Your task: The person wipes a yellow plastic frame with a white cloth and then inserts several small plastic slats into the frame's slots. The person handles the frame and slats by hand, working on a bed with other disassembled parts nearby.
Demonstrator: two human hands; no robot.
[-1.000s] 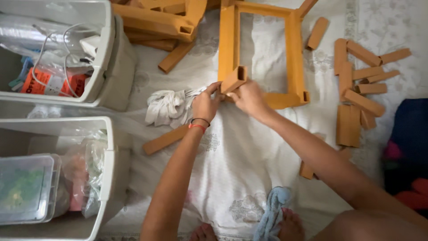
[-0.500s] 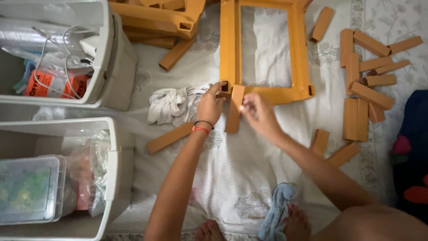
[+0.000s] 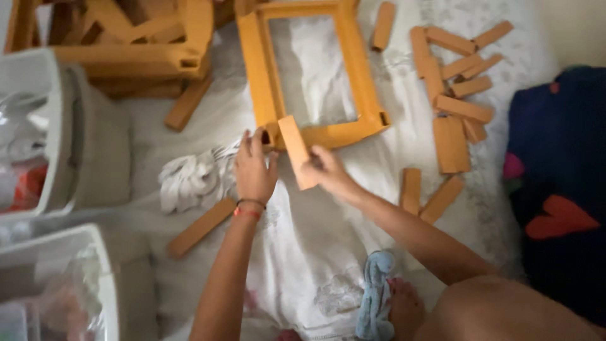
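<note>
1. Compared with half a second back, the flat orange wooden slat (image 3: 297,151) is tilting more and its top end is now sitting right at the near-left corner of the rectangular orange wooden frame (image 3: 309,69); the view is also sitting closer in.
2. The right hand (image 3: 328,173) is pinching the slat's lower end, fingers closed around it from the right side.
3. The left hand (image 3: 254,167) is curling its fingers against that frame corner, bracing it; honestly can't tell whether it's properly gripping or just pressing.
4. Looks to me like the fitting step: the slat is being lined up with the corner slot, not seated yet. Next bit probably calls for straightening the slat and pushing it in while the corner is staying braced.
5. Further out: a crumpled white cloth (image 3: 189,177) just left of the left hand, a loose wooden block (image 3: 201,227) below it, a scatter of similar blocks (image 3: 454,82) off right, all on the white patterned sheet (image 3: 315,240).
</note>
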